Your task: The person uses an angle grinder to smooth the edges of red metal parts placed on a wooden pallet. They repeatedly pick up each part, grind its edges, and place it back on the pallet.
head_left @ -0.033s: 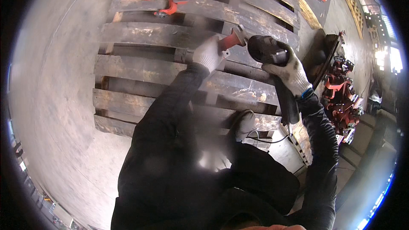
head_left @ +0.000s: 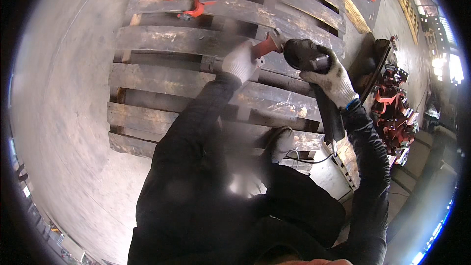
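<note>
Booth: What's in your fingers right now?

Me: My gloved left hand (head_left: 239, 64) is closed around one end of a red metal bracket (head_left: 266, 47), though a haze hides exactly how my fingertips sit. My right hand (head_left: 336, 78) is curled around the head end of a black angle grinder (head_left: 306, 56), thumb underneath, fingers wrapped only as wide as the body needs.

Booth: And where's that bracket?

Me: Out in front of me, above the wooden pallet (head_left: 142, 75), its free end pointing right at the grinder's head. They're very close; whether they touch, I can't tell from here.

Booth: So how do you do this bit well?

Me: Left grip firm and well back, I'd say, so no finger strays near the disc side. Right wrist steady, light pressure, letting the tool do the work. A jab could make it kick.

Booth: Anything to watch below?

Me: The cord (head_left: 314, 162) loops close to my shoe (head_left: 282, 143); better kept slack and out of the way. I'd also consider bracing the bracket against the slats, since a part held in midair can twist.
</note>
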A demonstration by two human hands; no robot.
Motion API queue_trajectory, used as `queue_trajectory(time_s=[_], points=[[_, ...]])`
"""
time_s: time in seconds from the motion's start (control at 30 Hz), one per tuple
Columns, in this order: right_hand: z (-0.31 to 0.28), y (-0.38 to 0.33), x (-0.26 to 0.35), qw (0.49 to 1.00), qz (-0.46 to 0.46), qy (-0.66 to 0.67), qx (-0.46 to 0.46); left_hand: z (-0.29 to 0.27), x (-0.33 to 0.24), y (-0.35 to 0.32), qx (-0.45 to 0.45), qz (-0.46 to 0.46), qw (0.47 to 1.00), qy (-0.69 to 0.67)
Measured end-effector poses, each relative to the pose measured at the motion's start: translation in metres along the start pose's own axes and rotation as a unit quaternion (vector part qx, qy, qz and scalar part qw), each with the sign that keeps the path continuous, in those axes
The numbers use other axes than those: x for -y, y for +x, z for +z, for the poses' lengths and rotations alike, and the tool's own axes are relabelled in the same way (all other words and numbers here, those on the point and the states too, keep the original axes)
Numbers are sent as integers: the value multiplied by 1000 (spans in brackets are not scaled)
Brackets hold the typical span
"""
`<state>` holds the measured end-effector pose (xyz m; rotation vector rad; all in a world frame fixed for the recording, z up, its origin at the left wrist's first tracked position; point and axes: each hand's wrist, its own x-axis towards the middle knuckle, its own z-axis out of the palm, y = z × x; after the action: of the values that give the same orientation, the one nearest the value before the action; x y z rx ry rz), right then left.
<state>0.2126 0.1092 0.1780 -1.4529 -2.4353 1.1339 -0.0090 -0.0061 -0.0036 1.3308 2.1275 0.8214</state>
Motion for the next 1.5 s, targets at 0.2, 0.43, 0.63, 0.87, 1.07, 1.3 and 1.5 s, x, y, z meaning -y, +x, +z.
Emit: queue_trajectory(time_s=[0.2,0.43,0.63,0.87,1.07,1.3,1.5], points=[[-1,16,7,999,19,-28,33,-7,-11,-2,9,-14,1000,9],[-9,10,4,998,20,2,65,30,22,12,-8,26,1000,-14],[-11,23,2,995,-29,-11,98,25,18,9,-15,46,999,-6],[-12,18,7,987,-28,96,128,21,14,9,-6,-3,999,-36],[1,48,12,991,-91,-62,81,12,5,7,17,-2,999,-30],[-7,57,4,975,-154,-147,68,29,16,12,7,12,999,-43],[-8,50,6,986,-128,-57,89,21,12,10,6,-11,999,-41]])
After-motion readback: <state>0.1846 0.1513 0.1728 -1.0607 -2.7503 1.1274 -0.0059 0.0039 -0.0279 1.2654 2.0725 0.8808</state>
